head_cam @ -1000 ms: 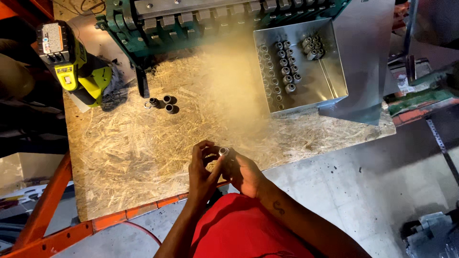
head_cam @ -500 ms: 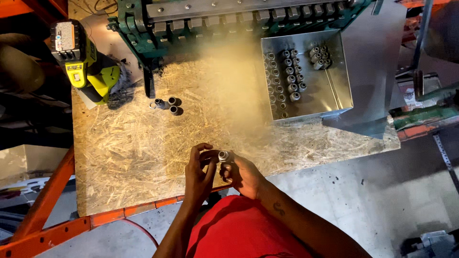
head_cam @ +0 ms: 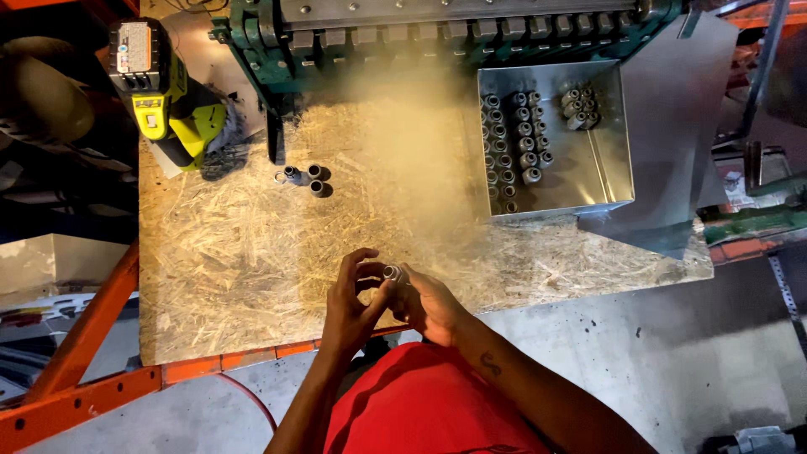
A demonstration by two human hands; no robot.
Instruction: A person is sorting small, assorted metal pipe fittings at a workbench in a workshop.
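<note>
With both hands, left [head_cam: 353, 307] and right [head_cam: 429, 304], my grip pinches a small metal sleeve [head_cam: 392, 272] at the surface [head_cam: 235, 269] edge; a slip could drop it floorward.

A workshop; a strand-board workbench [head_cam: 235, 261] on orange steel framing [head_cam: 84, 336] over bare concrete; behind the bench a green machine [head_cam: 437, 29]; on it a cordless drill [head_cam: 164, 105] and a metal tray [head_cam: 588, 168] of small cylindrical fittings [head_cam: 513, 143].

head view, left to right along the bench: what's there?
Drill → loose fittings → left hand → small metal part held between both hands → right hand → metal tray of fittings.
</note>
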